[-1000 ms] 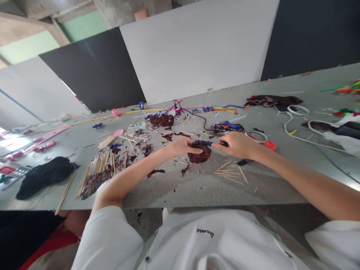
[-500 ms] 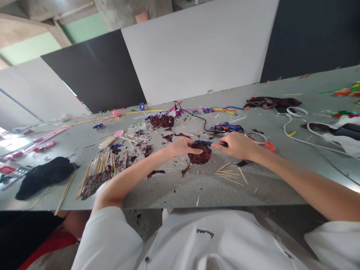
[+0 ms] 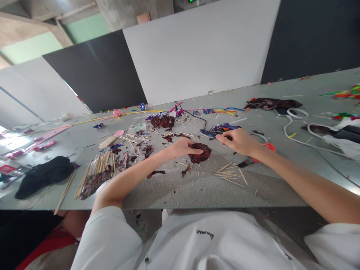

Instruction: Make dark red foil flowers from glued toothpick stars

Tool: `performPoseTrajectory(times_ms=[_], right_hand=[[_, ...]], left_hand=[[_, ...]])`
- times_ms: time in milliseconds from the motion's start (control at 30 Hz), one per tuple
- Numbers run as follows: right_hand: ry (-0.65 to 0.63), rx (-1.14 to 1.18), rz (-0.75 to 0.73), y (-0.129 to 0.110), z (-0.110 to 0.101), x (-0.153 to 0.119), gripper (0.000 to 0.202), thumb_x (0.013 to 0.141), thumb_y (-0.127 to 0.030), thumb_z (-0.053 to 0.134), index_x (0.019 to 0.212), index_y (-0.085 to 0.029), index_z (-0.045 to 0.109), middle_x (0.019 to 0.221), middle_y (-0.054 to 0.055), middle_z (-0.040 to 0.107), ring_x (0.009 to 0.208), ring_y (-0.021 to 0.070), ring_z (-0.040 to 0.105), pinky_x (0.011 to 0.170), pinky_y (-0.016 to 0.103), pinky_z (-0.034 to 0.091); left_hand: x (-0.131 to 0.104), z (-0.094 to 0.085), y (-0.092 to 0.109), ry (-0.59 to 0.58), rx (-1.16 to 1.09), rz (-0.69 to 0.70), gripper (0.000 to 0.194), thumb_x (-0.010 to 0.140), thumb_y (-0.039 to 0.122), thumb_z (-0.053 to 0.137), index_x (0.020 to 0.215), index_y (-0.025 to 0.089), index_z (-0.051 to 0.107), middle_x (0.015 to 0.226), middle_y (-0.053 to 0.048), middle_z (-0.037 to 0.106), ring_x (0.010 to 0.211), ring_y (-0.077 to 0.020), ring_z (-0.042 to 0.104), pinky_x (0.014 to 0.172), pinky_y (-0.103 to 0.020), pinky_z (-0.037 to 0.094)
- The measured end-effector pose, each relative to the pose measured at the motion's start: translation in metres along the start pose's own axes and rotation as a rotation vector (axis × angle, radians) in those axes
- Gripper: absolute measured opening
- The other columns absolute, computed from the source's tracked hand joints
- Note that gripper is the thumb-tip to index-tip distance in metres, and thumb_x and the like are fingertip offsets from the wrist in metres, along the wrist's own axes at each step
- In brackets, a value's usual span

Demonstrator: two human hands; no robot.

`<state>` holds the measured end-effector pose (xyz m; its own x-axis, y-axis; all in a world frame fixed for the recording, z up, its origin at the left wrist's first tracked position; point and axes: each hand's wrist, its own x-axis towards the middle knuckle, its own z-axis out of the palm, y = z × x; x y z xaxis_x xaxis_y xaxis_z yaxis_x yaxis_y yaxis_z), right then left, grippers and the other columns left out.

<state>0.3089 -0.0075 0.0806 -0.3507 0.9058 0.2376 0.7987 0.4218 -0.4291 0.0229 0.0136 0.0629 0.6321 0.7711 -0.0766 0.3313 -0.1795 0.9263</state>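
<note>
Right hand (image 3: pixel 238 141) shifted away, blue tool (image 3: pixel 207 133) clear of red-black bundle (image 3: pixel 201 154)

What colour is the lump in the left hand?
Mottled dark red and black; the lump shows best in the head view.

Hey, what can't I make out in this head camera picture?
Head view, all three:
Some fingertips of the left hand: hidden behind the red-and-black piece.
The right hand's grip on the dark blue tool: hidden by its own curled fingers.
Clear bottle: cut off by the left edge; print on its red label too blurred.
</note>
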Motion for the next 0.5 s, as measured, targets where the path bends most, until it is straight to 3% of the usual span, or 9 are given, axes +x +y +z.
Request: performPoseTrajectory(times_ms=[167, 267, 400, 467, 500], right_hand=[[0.039, -0.072, 0.074, 0.002, -0.002, 0.002, 0.069, 0.1, -0.078, 0.036, 0.063, -0.024, 0.058, 0.053, 0.002, 0.056, 0.056, 0.0202, 0.054, 0.062, 0.034, 0.03], [0.05, -0.092, 0.118, 0.007, -0.002, 0.003, 0.071, 0.098, -0.08, 0.035, 0.065, -0.024, 0.061, 0.051, 0.003, 0.055, 0.056, 0.0221, 0.055, 0.062, 0.035, 0.029], [0.086, -0.087, 0.116, 0.018, -0.002, 0.007, 0.075, 0.097, -0.083, 0.032, 0.067, -0.023, 0.065, 0.053, 0.005, 0.059, 0.059, 0.0245, 0.059, 0.062, 0.035, 0.031], [0.1, -0.088, 0.114, 0.024, -0.003, 0.008, 0.077, 0.097, -0.084, 0.03, 0.067, -0.023, 0.067, 0.054, 0.006, 0.061, 0.06, 0.0254, 0.06, 0.062, 0.035, 0.032], [0.104, -0.089, 0.12, 0.026, -0.003, 0.009, 0.078, 0.097, -0.084, 0.03, 0.067, -0.023, 0.067, 0.055, 0.006, 0.062, 0.06, 0.0257, 0.06, 0.062, 0.035, 0.033]], left_hand=[[0.002, 0.002, 0.002, 0.072, 0.003, 0.048, 0.042, 0.076, 0.051, 0.086, 0.086, 0.011, 0.08, 0.077, -0.004, 0.072, 0.071, -0.0148, 0.06, 0.068, -0.025, 0.046], [0.003, 0.002, 0.003, 0.225, 0.155, 0.113, 0.038, 0.087, 0.049, 0.076, 0.088, 0.011, 0.079, 0.082, -0.006, 0.073, 0.076, -0.0162, 0.061, 0.072, -0.027, 0.048], [0.003, 0.002, -0.003, 0.46, 0.529, 0.382, 0.028, 0.1, 0.04, 0.064, 0.096, 0.016, 0.078, 0.097, -0.01, 0.076, 0.093, -0.0204, 0.065, 0.09, -0.034, 0.051], [0.002, 0.006, -0.01, 0.464, 0.684, 0.541, 0.027, 0.105, 0.034, 0.057, 0.105, 0.016, 0.078, 0.107, -0.013, 0.077, 0.103, -0.0224, 0.067, 0.1, -0.038, 0.05], [0.002, 0.009, -0.014, 0.409, 0.78, 0.582, 0.028, 0.107, 0.03, 0.053, 0.11, 0.015, 0.077, 0.11, -0.014, 0.077, 0.106, -0.0228, 0.067, 0.102, -0.039, 0.05]])
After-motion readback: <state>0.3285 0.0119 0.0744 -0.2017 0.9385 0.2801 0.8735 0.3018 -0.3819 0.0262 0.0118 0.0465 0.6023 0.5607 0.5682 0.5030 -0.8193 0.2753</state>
